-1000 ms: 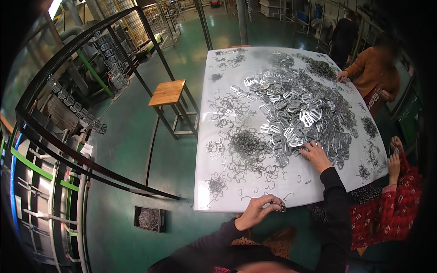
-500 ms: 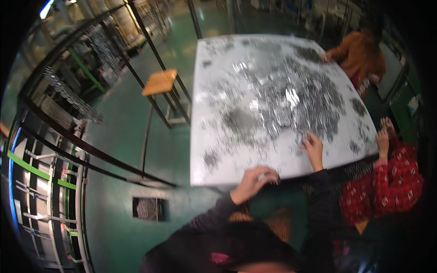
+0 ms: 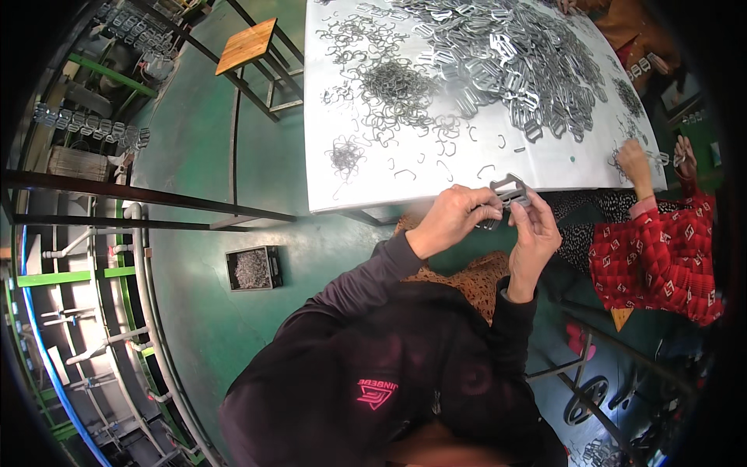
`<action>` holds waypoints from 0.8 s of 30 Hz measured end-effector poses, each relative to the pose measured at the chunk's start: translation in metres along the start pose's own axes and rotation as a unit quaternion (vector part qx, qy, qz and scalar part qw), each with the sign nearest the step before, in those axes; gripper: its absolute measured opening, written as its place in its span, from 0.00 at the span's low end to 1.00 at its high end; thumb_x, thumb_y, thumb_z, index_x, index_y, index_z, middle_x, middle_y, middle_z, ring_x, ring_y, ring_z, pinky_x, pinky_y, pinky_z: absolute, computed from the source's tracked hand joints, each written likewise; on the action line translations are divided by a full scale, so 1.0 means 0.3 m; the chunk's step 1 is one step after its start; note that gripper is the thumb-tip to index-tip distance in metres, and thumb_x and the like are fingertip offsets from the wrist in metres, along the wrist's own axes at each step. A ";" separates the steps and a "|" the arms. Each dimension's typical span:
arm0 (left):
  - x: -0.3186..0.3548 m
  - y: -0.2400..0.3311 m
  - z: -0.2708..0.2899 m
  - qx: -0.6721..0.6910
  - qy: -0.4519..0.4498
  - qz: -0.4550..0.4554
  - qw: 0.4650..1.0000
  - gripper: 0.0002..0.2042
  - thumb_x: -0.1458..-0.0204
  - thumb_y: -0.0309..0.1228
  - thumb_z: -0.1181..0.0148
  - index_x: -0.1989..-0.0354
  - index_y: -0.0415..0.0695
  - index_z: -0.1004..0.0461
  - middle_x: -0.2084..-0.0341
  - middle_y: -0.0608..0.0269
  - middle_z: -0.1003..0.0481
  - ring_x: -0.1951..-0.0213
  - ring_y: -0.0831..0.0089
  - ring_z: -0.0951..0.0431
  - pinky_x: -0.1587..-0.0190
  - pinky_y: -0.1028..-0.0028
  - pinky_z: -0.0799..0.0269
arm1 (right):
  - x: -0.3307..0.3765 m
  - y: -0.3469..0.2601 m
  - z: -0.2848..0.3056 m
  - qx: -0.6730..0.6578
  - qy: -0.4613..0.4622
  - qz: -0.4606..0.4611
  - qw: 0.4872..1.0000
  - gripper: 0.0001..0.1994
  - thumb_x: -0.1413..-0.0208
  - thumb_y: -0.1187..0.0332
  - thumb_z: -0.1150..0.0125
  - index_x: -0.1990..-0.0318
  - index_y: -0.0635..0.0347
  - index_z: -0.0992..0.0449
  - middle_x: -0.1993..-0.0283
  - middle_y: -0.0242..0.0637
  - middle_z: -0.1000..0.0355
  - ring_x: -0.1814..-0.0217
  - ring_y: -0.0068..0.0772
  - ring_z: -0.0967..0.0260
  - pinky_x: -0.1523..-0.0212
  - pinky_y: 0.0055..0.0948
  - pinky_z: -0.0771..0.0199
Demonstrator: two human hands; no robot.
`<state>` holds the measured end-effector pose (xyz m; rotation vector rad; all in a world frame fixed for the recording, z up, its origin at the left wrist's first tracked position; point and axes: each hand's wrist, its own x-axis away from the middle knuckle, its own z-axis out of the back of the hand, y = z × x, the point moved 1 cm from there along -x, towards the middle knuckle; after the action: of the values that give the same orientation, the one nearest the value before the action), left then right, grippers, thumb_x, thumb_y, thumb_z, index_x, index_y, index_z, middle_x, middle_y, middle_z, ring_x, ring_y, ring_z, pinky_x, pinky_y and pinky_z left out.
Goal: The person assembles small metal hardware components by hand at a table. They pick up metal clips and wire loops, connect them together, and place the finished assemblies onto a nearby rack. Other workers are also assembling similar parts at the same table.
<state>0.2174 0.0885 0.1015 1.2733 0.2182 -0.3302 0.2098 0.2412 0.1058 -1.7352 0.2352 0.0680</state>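
Observation:
Just beyond the table's near edge, my two hands meet in front of my chest. My right hand (image 3: 535, 237) pinches a grey metal buckle (image 3: 510, 184) with an open frame shape. My left hand (image 3: 454, 221) is closed, its thumb and fingers around several stacked dark metal buckles (image 3: 488, 224), which are partly covered by the fingers. The buckle in my right hand sits right against my left fingertips; whether it is joined to the stack I cannot tell. A big heap of similar metal buckles (image 3: 537, 86) lies on the white table (image 3: 366, 191).
Small bent wire pieces (image 3: 397, 89) lie in piles left of the heap. A person in a red patterned top (image 3: 654, 265) works at the right; another in an orange-brown sleeve (image 3: 630, 31) is farther off. A wooden stool (image 3: 247, 45) and a dark bin of metal pieces (image 3: 253, 268) stand left.
My right hand has come back from the heap's near edge to my left hand, with a buckle in its fingers. The view has tipped downward.

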 end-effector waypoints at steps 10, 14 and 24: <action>0.029 -0.137 0.188 -0.091 0.167 0.040 0.981 0.13 0.53 0.30 0.34 0.59 0.43 0.22 0.66 0.60 0.21 0.64 0.62 0.21 0.62 0.69 0.28 | 0.025 0.003 0.044 -0.086 0.002 -0.050 0.995 0.12 0.48 0.85 0.42 0.55 0.72 0.27 0.64 0.40 0.25 0.68 0.22 0.30 0.70 0.20 0.31; -0.080 -0.329 0.553 -0.375 0.170 0.178 0.894 0.08 0.53 0.33 0.35 0.67 0.42 0.19 0.74 0.58 0.20 0.69 0.62 0.20 0.65 0.72 0.27 | 0.031 -0.009 0.086 -0.062 0.004 -0.060 0.996 0.11 0.48 0.85 0.41 0.56 0.72 0.27 0.64 0.40 0.25 0.69 0.22 0.31 0.70 0.20 0.31; -0.233 -0.574 0.609 -0.480 -0.013 0.101 0.871 0.05 0.55 0.33 0.35 0.72 0.47 0.18 0.74 0.61 0.23 0.66 0.61 0.23 0.64 0.64 0.28 | 0.075 -0.040 0.124 -0.049 0.022 -0.042 0.998 0.11 0.49 0.85 0.42 0.56 0.73 0.27 0.64 0.40 0.25 0.70 0.22 0.31 0.69 0.20 0.31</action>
<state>0.0861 -0.1222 0.0222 0.2917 0.1852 -0.0258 0.2373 0.2769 0.1069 -1.8433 0.1932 -0.0216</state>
